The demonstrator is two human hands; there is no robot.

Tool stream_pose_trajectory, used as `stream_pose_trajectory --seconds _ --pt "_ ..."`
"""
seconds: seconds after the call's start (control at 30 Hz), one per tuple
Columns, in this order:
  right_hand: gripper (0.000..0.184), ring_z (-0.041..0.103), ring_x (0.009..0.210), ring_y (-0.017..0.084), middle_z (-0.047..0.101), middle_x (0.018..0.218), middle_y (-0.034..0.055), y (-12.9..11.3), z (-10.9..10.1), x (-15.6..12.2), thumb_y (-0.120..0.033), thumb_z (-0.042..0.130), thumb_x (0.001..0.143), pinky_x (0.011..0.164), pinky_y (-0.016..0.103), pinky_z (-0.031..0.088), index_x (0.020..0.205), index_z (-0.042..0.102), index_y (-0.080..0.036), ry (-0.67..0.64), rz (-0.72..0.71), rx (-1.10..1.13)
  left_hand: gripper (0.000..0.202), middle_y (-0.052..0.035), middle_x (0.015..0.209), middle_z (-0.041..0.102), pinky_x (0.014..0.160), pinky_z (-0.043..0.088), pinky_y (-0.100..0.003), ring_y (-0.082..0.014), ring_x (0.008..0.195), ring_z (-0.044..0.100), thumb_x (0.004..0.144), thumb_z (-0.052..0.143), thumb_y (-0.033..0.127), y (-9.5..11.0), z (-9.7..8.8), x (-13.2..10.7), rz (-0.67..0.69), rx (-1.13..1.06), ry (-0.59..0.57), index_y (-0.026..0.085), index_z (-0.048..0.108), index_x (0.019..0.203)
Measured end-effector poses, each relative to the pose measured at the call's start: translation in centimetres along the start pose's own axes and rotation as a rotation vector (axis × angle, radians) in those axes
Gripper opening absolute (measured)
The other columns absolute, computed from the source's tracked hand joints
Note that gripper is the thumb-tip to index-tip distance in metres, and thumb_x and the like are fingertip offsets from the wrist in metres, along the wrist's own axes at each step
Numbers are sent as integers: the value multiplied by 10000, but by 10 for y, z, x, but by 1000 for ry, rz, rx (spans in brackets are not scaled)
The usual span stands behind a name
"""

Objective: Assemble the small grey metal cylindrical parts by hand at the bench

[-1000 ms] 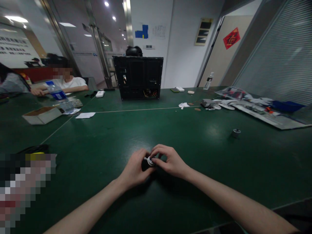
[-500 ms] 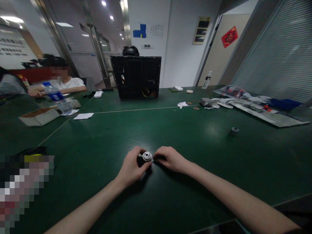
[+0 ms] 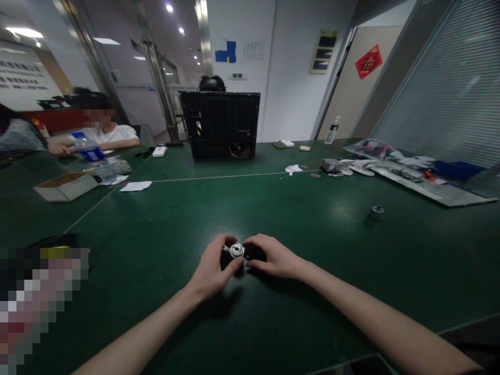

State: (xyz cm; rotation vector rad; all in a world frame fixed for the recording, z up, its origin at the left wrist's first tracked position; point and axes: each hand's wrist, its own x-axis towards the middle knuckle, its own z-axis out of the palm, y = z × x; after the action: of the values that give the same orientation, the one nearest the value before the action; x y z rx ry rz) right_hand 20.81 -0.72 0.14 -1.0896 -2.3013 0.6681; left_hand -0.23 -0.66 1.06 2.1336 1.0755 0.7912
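A small round silver part with a dark body under it sits between my two hands, just above the green table. My left hand is curled round its left side, thumb and fingers pinching it. My right hand is closed against its right side, fingertips touching the dark body. What lies under the silver top is mostly hidden by my fingers. A second small silver cylinder stands alone on the table to the right.
A black computer case stands at the far middle. A cardboard box, a water bottle and papers lie at left, where a person in a white shirt sits. Packaging, boards and a blue tray lie at right.
One second ago my right fingers covered the part's top; they have drawn back to its right side, and the silver top now shows. Both hands stay on it.
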Motion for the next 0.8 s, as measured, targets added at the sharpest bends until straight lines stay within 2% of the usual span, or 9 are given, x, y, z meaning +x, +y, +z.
stream_pose_trajectory --seconds 0.13,0.23,0.3,0.4,0.5,0.6,0.73,0.8 --pt "464 550 963 208 612 1089 89 -6 16 7 -326 688 743 850 348 418 1151 532 -168 65 -38 39 324 -106 1090 583 892 427 -396 -250 1016 547 919 389 417 -5 0 -1 -3 -128 44 174 469 1118" --pt "378 550 905 200 625 1017 81 -11 26 13 -283 674 752 819 335 410 1084 549 -156 83 -26 18 353 -108 1094 588 917 418 -394 -247 1043 547 943 331 426 -8 2 -1 -13 -173 74 165 454 1146" --pt "311 552 860 193 633 967 68 -15 25 15 -267 655 766 789 327 407 1042 561 -158 90 4 2 393 -113 1096 589 925 415 -399 -250 1050 548 951 283 450 -10 3 -1 -17 -189 92 158 458 1147" --pt "287 562 880 193 638 976 60 -20 7 9 -288 646 779 800 325 409 1029 565 -174 172 54 23 428 -112 1105 587 931 406 -405 -249 1065 542 959 224 468 -10 2 -2 -32 -184 93 167 462 1148" --pt "278 575 949 203 634 1030 69 -13 -27 -15 -317 612 805 852 340 424 1043 564 -184 341 157 32 433 -122 1127 577 941 398 -414 -247 1082 532 965 208 460 -10 1 -2 -44 -172 66 168 457 1167" --pt "326 589 977 234 634 1063 93 23 -65 -60 -382 556 820 865 374 440 1078 557 -183 514 342 -99 433 -129 1118 582 941 400 -421 -248 1079 535 967 211 453 -10 0 -3 -44 -172 64 162 461 1166" --pt "408 613 938 315 657 1003 133 107 -117 -142 -453 552 744 798 429 459 1042 577 -175 700 707 -383 427 -125 1123 591 934 414 -418 -244 1075 542 968 222 451 -9 2 -4 -64 -179 64 164 474 1159" --pt "452 616 918 358 646 993 203 149 -142 -184 -487 543 731 742 443 458 1028 592 -150 770 877 -471 422 -119 1129 594 937 419 -415 -240 1074 550 969 229 451 -9 2 -4 -72 -185 64 168 481 1156"
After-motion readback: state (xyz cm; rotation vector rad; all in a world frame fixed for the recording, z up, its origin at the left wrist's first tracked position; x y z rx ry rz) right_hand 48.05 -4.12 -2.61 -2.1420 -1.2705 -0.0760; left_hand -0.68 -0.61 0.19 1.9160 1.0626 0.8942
